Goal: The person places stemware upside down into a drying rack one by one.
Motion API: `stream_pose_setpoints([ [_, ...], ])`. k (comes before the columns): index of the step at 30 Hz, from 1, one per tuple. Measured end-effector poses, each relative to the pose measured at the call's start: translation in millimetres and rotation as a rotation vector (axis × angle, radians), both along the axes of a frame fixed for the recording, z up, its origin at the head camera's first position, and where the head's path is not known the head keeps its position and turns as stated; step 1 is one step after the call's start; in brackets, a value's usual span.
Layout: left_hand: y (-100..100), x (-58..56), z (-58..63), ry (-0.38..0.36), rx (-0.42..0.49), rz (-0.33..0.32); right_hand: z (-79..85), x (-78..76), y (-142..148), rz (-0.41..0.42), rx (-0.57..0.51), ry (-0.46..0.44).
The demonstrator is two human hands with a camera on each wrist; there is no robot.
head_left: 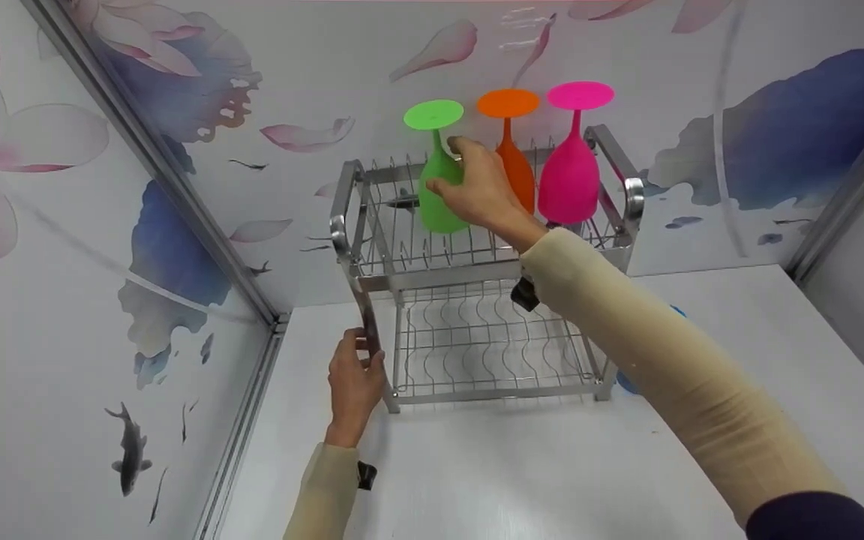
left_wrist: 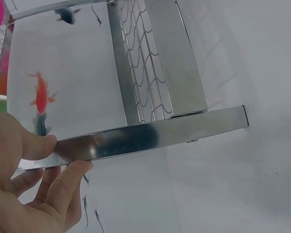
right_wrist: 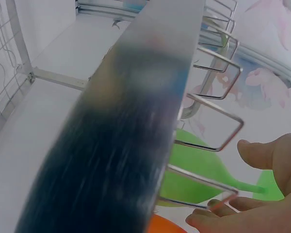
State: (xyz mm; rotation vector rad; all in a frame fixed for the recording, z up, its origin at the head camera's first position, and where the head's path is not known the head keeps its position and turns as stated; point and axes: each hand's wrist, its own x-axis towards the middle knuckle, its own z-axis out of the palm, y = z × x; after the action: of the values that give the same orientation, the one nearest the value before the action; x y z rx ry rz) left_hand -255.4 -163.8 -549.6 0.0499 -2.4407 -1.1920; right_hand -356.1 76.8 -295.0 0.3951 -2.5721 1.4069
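A two-tier metal dish rack (head_left: 447, 277) stands against the back wall. On its upper tier, a green goblet (head_left: 439, 202), an orange goblet (head_left: 514, 169) and a pink goblet (head_left: 569, 184) stand upside down in a row. My left hand (head_left: 355, 382) holds the rack's left front post; in the left wrist view the thumb and fingers of that hand (left_wrist: 39, 179) pinch the flat metal bar. Beside the green goblet is my right hand (head_left: 481, 184), thumb and fingers spread apart. The right wrist view shows that hand (right_wrist: 266, 194) near the goblet's stem; contact cannot be made out.
Wavy wires line the rack's lower tier (head_left: 492, 337). Upright wire loops (right_wrist: 216, 124) edge the upper tier near my right hand. A blue object (head_left: 627, 382) is partly hidden behind my right sleeve. Printed panels (head_left: 177, 225) enclose the white table (head_left: 514, 465).
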Motion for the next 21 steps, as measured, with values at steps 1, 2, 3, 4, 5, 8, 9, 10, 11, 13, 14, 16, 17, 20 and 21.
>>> stream_pose_setpoints([
  [1,0,0.0,0.4,-0.001,-0.001,0.006,0.8,2.6,1,0.007,0.005,0.012],
  [2,-1,0.1,0.7,-0.002,-0.001,0.012,1.7,5.1,2,0.013,0.009,0.022],
  [3,-1,0.2,0.9,-0.003,-0.002,0.017,2.7,7.6,3,0.019,0.014,0.029],
  [4,-1,0.3,1.1,-0.004,-0.003,0.020,3.5,10.0,4,0.024,0.018,0.038],
  [5,-1,0.4,1.2,-0.005,-0.004,0.023,4.1,12.5,6,0.028,0.025,0.046],
  [8,-1,0.8,0.9,-0.011,-0.008,0.026,5.4,19.4,12,0.042,0.040,0.074],
  [9,-1,0.9,0.9,-0.012,-0.008,0.026,5.9,22.3,14,0.046,0.046,0.084],
  [10,0,1.0,1.0,-0.014,-0.007,0.025,6.0,25.1,18,0.048,0.052,0.094],
  [11,0,1.0,0.6,-0.011,-0.007,0.023,6.2,28.0,22,0.051,0.056,0.099],
  [13,1,0.8,0.2,-0.007,0.001,0.021,6.6,34.6,30,0.057,0.060,0.108],
  [14,1,0.7,0.1,-0.006,0.002,0.020,6.7,38.1,35,0.059,0.060,0.112],
  [16,2,0.4,-0.4,-0.009,0.005,0.023,5.7,44.7,46,0.067,0.040,0.115],
  [17,2,0.4,-0.7,-0.009,0.004,0.023,5.1,48.3,51,0.070,0.031,0.120],
  [20,3,0.4,-1.3,-0.009,0.002,0.016,2.2,58.7,69,0.082,-0.013,0.141],
  [21,3,0.5,-1.9,-0.004,0.002,0.012,1.1,62.1,74,0.083,-0.027,0.149],
])
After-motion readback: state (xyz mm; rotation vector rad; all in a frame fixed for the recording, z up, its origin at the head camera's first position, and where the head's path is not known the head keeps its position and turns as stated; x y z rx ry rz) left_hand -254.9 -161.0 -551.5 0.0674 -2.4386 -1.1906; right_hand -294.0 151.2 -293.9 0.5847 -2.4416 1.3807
